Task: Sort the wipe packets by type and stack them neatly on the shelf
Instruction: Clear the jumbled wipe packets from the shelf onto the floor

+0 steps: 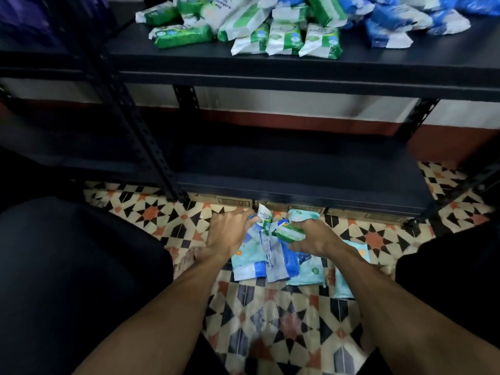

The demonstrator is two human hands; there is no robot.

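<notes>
Green-and-white plastic wipe packet (287, 233) sits in the person's right hand (318, 238), whose fingers curl round its near end and hold it low over a loose heap on the floor. Just beside it the left hand (230, 231) reaches into the same heap, knuckles up and fingers close together, bent down against a small white packet with green print (263, 215) that stands on end. Its fingertips are hidden behind the wrappers, so I cannot tell whether they pinch it or only touch it. Under both hands lie blue-and-white wipe packets (281, 259) overlapping one another, with pale teal wipe packets (308, 270) beneath and to the right of them. One more teal packet (349, 269) lies slightly apart by the right forearm. All of this rests on patterned floor tiles in black, cream and orange (270, 307), right in front of a black metal shelving unit. Its lower shelf board (297, 169) is just beyond the heap, with brown cardboard boxes (230, 203) tucked under it. On the upper shelf board (243, 66), green-and-white packets (270, 31) are bunched at the left and blue packets (400, 23) at the right, the two groups touching in the middle. Dark trouser knees (67, 266) frame the arms on either side.
</notes>
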